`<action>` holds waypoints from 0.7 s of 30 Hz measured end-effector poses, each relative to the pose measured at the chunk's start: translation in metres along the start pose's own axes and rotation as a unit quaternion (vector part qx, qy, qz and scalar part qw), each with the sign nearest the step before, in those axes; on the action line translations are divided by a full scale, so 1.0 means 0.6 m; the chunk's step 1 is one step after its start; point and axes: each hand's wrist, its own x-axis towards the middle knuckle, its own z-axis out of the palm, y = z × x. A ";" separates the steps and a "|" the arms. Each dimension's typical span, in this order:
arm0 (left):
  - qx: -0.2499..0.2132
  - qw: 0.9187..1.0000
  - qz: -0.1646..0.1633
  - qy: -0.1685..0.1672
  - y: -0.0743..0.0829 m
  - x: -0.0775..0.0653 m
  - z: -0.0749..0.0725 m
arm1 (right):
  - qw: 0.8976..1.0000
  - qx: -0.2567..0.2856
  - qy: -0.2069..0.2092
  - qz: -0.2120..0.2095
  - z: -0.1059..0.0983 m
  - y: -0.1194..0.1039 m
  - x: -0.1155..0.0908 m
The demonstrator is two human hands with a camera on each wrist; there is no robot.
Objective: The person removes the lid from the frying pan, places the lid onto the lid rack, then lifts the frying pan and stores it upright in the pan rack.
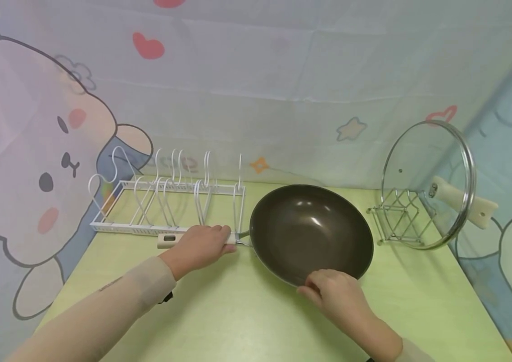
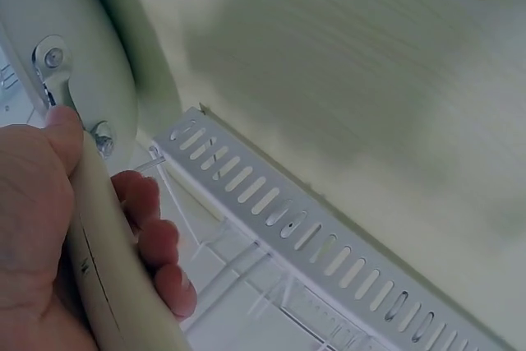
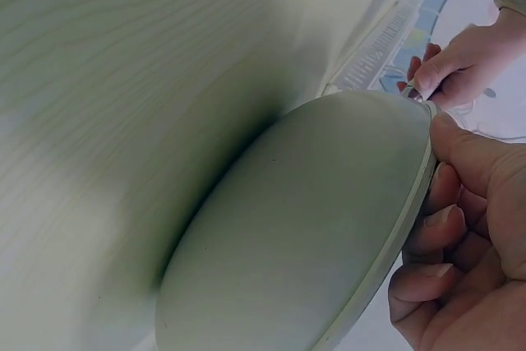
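The bench (image 1: 237, 317) has 2 racks on it. The pan (image 1: 307, 234) is between the left rack (image 1: 138, 230) and the right rack (image 1: 400, 208). The lid (image 1: 418, 168) stands in the right rack. The pan's handle (image 1: 167, 240) points left, near the left rack's front. The left hand (image 1: 200, 245) is on the handle. The right hand (image 1: 338, 297) is at the pan's near edge. Behind everything hangs a cloth (image 1: 256, 75).

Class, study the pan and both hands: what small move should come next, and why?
Probably lift the pan slightly toward the white rack: the left hand grips the handle, the right hand holds the rim, so the pan seems supported on two sides, and the rack stands close by.
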 end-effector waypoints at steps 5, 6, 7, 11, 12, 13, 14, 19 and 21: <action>0.006 1.000 0.000 -0.008 0.001 0.005 0.002 | 1.000 -0.003 0.005 -0.002 0.002 -0.002 -0.001; 0.008 1.000 0.002 -0.008 0.001 0.006 0.002 | 1.000 -0.004 0.006 -0.002 0.002 -0.002 -0.001; 0.011 1.000 0.004 -0.008 0.001 0.006 0.002 | 1.000 -0.003 0.006 -0.002 0.002 -0.002 -0.002; 0.018 1.000 0.011 -0.004 -0.001 0.007 0.002 | 1.000 -0.003 0.003 0.004 0.002 -0.002 -0.001; 0.018 1.000 0.012 -0.002 -0.002 0.007 0.002 | 1.000 -0.003 0.002 0.005 0.002 -0.003 -0.001; 0.018 1.000 0.014 -0.002 -0.002 0.007 0.002 | 1.000 -0.003 0.001 0.005 0.002 -0.003 0.000; 0.018 1.000 0.015 -0.002 -0.003 0.007 0.003 | 1.000 -0.003 0.000 0.006 0.002 -0.003 0.000; 0.014 1.000 0.016 -0.010 -0.003 0.008 0.002 | 1.000 -0.003 0.005 0.003 0.003 -0.003 0.000; 0.013 1.000 0.015 -0.013 -0.003 0.008 0.001 | 1.000 -0.005 0.006 0.001 0.003 -0.002 -0.001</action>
